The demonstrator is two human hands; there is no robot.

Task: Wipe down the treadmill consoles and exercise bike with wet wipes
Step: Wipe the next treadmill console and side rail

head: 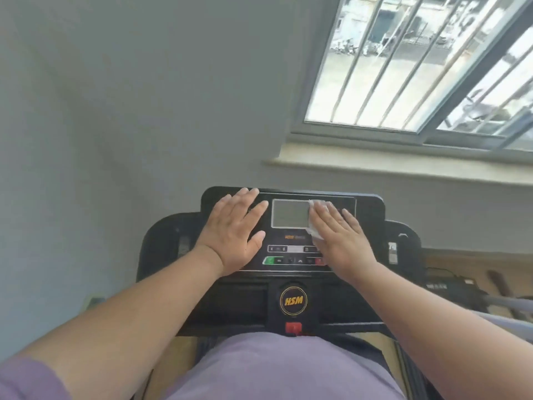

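Console [372, 215] edge beyond flat wipe [315, 226]

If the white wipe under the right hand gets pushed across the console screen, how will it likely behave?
The wipe looks crumpled and limp, so it will probably bunch rather than slide flat. The right hand presses it with straight fingers, which should drag it along. The screen looks smooth, so it likely glides easily.

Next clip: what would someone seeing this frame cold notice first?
Two bare hands spread flat on a black treadmill console at centre frame. The right hand presses a white wet wipe against the right edge of the grey display; the left hand rests left of it. A barred window fills the upper right.
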